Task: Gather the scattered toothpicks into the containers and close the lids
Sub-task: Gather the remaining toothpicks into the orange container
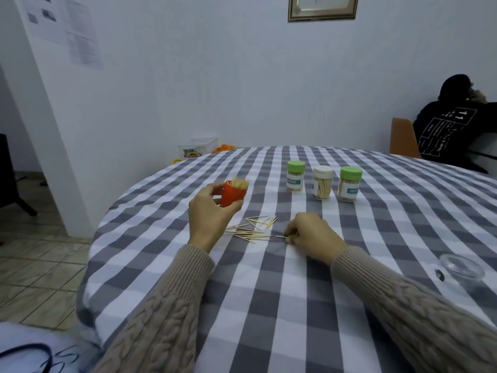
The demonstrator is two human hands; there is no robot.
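Your left hand (208, 208) is up off the cloth, thumb and fingers wrapped round the red container (233, 194), which sits tilted in your grip, open at the top, a thick bundle of toothpicks bristling out of it. Your right hand (312, 234) is down on the checked tablecloth (269, 305), fingers curled in a tight pinch on what looks like a toothpick or two at the fingertips; how many you have there, I cannot tell.

Between your two hands lies the loose pile of toothpicks (252, 228), fanned out flat on the cloth, nearer your left wrist than your right knuckles. I make it roughly fifteen to twenty, though they overlap too much for a firm count.

Beyond your right hand, well apart from it, stand three clear jars in a row: a green-lidded jar (295, 175), a white-lidded jar (322, 182) in the middle, and a second green-lidded jar (349, 183) furthest right. All three are upright, capped and visibly full, so those read as finished.

So the tally: four containers in all, three closed, one red one open in your left hand. I'd call this the closing stretch. What remains is the pile between your hands, then a lid for the red one, and I can't spot a red lid anywhere.

Off beyond your right forearm sits a clear plastic cup (462, 267), holding nothing I can make out.
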